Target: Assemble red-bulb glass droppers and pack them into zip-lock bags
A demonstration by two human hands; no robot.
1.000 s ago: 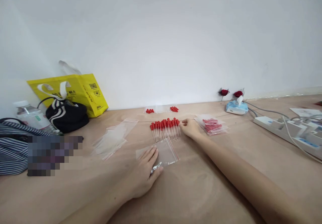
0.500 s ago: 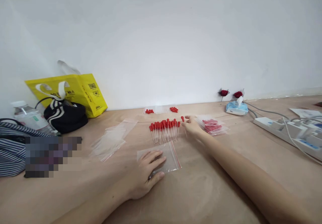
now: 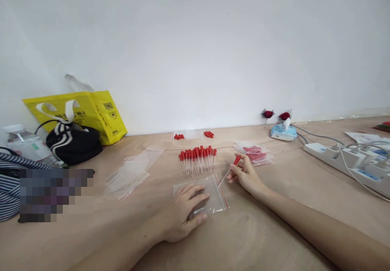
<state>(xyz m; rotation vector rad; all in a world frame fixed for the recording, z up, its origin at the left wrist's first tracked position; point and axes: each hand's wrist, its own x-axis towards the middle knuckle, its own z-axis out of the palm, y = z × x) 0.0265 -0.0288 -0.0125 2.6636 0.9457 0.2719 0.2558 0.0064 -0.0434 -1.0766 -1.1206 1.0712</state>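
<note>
My left hand (image 3: 185,212) rests with its fingers spread on a clear zip bag (image 3: 215,201) that has a red strip at its right edge. My right hand (image 3: 243,175) pinches a dropper (image 3: 237,160) by its red bulb; the clear tube slants down left, its tip at the bag's red-striped edge. Whether the tip is inside the bag I cannot tell. Behind the bag lies a row of several red-topped droppers (image 3: 198,157). Flat clear bags (image 3: 131,175) are piled to the left, and bags with red contents (image 3: 255,154) lie behind my right hand.
Small red bulbs (image 3: 209,134) lie on clear plastic near the wall. At left stand a yellow bag (image 3: 111,118), a black cap (image 3: 74,143) and a plastic bottle (image 3: 29,143). At right are a blue tissue pack (image 3: 283,131), dark red flowers (image 3: 268,114) and a power strip (image 3: 323,154) with cables.
My right hand has come back toward the bag from beside the dropper row, with a dropper in its fingers. My left hand and the bag under it have shifted slightly right in view.
</note>
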